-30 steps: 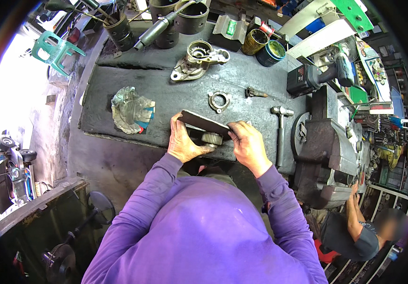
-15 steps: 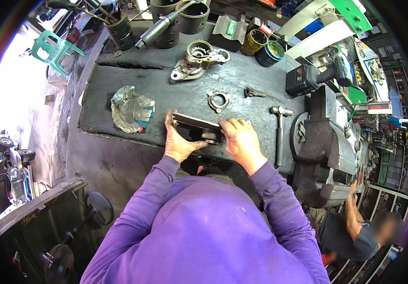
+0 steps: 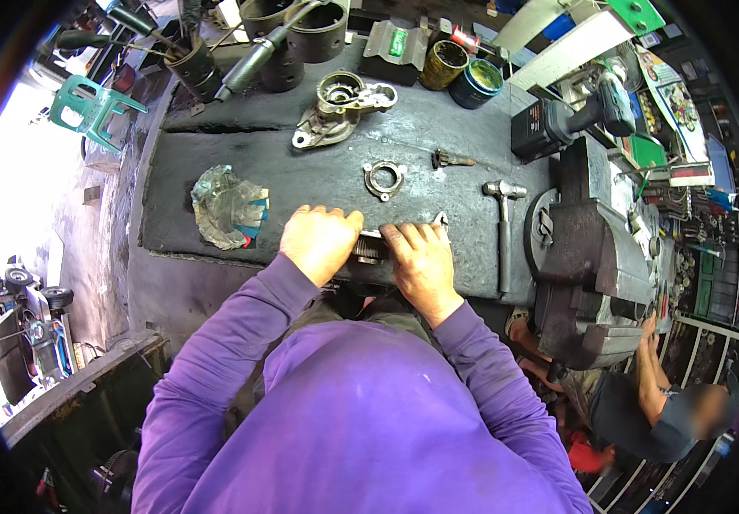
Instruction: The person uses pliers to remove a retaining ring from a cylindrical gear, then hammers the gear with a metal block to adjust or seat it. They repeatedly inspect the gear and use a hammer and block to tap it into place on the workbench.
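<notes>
At the bench's near edge, a dark metal part with a ribbed, gear-like piece (image 3: 369,249) sits between my hands. My left hand (image 3: 321,244) is closed over its left side, knuckles up and fingers curled away from me. My right hand (image 3: 421,264) is closed on its right side, fingertips over the top edge. A shiny forked end like a wrench jaw (image 3: 442,219) shows just beyond the right fingers; whether I hold it is hidden. A metal ring with lugs (image 3: 384,180) lies beyond my hands, and a cast metal housing (image 3: 335,116) farther back.
A hammer (image 3: 505,231) and a small toothed shaft (image 3: 455,159) lie to the right, beside a large vise (image 3: 596,265) and a cordless drill (image 3: 571,124). Crumpled plastic (image 3: 225,210) lies left. Metal cups and cans (image 3: 445,64) line the back. A person (image 3: 643,411) sits at far right.
My left hand has turned from an open-thumbed hold to a closed fist over the part, and the flat plate has mostly gone from sight. The forked end now shows; the view has shifted slightly.
</notes>
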Available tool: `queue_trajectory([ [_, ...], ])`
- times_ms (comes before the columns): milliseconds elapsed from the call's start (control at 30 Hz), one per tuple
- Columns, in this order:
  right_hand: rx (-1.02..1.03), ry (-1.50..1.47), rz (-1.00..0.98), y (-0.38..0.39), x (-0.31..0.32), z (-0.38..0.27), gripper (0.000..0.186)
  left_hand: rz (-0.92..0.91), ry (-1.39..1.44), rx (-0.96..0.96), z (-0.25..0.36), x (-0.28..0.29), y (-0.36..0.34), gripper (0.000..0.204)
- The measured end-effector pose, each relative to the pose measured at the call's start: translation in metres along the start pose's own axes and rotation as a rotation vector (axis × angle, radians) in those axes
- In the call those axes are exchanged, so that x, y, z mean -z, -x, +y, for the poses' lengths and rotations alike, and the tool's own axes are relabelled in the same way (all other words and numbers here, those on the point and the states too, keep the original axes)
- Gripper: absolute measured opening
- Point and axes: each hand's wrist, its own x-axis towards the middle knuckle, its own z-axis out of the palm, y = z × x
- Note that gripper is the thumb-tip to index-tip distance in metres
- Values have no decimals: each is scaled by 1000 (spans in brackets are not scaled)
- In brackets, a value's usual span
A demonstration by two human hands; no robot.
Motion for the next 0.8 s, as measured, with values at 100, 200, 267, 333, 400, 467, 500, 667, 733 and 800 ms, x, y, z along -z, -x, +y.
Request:
queue_trajectory([
  [100,46,-2,10,2,-3,2,52,60,23,-39,-6,-6,6,13],
  [200,29,-49,25,2,-5,3,51,65,35,-51,-9,-8,8,14],
  [267,4,-79,-13,2,-3,0,50,67,27,-60,-8,-8,8,14],
  [333,9,-83,-16,0,4,-1,45,45,23,-62,-7,-7,9,14],
  [400,-75,-281,109,3,16,6,37,40,23,-64,-7,-7,10,14],
  [467,-276,-270,246,16,35,30,22,38,34,-63,-6,-7,13,13],
  [500,-459,-249,361,24,45,53,19,43,30,-60,-5,-7,14,12],
  [667,-939,291,-93,73,19,155,57,19,18,-66,-5,-4,9,16],
  [733,-895,248,-85,82,-2,183,67,-16,11,-83,-7,-2,4,17],
  [800,-989,204,-59,83,-15,203,63,-30,27,-109,-9,1,-3,15],
])
